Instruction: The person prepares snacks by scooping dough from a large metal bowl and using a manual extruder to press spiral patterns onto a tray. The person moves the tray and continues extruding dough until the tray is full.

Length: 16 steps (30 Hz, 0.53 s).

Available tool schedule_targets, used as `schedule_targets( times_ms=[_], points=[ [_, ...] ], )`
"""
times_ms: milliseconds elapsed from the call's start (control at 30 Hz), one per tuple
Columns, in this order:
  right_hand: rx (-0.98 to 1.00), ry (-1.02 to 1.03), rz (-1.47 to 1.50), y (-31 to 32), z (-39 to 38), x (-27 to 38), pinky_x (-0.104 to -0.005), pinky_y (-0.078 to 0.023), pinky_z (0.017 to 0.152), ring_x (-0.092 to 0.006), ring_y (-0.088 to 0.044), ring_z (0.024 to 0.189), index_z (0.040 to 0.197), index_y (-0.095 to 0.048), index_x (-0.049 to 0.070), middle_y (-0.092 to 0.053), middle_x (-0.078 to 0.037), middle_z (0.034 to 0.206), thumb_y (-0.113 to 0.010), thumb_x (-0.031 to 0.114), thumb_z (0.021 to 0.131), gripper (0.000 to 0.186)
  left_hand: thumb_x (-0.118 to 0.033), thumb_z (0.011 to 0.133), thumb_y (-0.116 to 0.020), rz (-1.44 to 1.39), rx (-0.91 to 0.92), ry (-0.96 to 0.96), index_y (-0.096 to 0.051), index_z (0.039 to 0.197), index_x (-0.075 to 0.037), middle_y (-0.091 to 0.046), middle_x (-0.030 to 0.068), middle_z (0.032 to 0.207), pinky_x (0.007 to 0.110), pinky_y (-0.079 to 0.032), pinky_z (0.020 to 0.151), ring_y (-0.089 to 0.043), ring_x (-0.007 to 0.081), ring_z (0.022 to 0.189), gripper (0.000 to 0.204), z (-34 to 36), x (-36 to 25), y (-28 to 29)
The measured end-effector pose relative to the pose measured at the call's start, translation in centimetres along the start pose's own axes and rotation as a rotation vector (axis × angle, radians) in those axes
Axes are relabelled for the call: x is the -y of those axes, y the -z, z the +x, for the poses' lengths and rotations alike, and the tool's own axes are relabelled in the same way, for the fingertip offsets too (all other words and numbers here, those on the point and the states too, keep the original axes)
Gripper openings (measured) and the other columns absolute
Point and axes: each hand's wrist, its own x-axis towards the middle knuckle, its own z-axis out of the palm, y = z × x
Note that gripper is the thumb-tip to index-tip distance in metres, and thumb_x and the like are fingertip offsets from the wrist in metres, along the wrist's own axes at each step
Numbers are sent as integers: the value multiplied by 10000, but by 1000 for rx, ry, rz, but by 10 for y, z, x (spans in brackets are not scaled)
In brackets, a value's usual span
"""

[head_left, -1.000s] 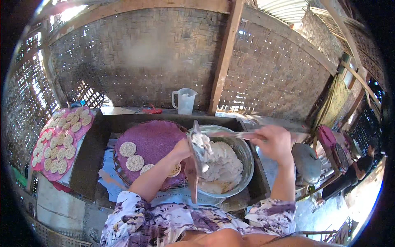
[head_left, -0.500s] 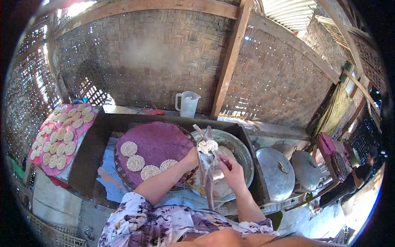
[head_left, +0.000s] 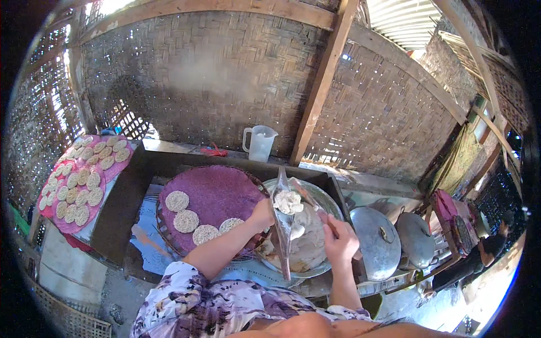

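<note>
My left hand (head_left: 263, 215) is closed round a long wooden press (head_left: 283, 239), tilted over a wide metal basin (head_left: 322, 195). A lump of pale dough (head_left: 288, 201) sits on the press. In my right hand (head_left: 341, 239) is a narrow wooden spatula (head_left: 304, 193), its blade just right of that lump. More soft dough (head_left: 310, 239) lies in the basin below. Beside my left forearm, a round tray covered in purple cloth (head_left: 220, 188) bears several flat, lacy dough discs (head_left: 185, 221).
At far left, pink cloth holds many similar discs (head_left: 81, 197). A translucent pitcher (head_left: 261, 143) stands behind the basin, with a red item (head_left: 214, 150) nearby. Two lidded metal pots (head_left: 375, 242) are on the right. Farther right is another person (head_left: 479, 256).
My right hand and the spatula have moved right, away from the press. The dough lump now rests more compactly on the press, which my left hand keeps holding.
</note>
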Motion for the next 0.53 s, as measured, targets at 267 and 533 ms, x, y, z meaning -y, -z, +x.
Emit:
schedule_targets(
  times_ms=[267,533],
  points=[
    [112,191,-59,-15,-20,7,-312,-470,548,-245,-586,624,841,-628,106,-593,-73,722,-661,64,644,204,-232,707,-606,33,-88,41,-586,940,1,-617,191,890,358,-447,730,-599,310,840,330,14,43,2],
    [314,-325,515,-4,-14,-12,-245,-487,671,-139,-615,742,974,-621,57,-642,-88,882,-637,67,742,233,-219,695,-634,47,13,35,-610,916,-8,-631,147,831,342,-457,683,-604,246,738,306,12,34,6]
  ],
)
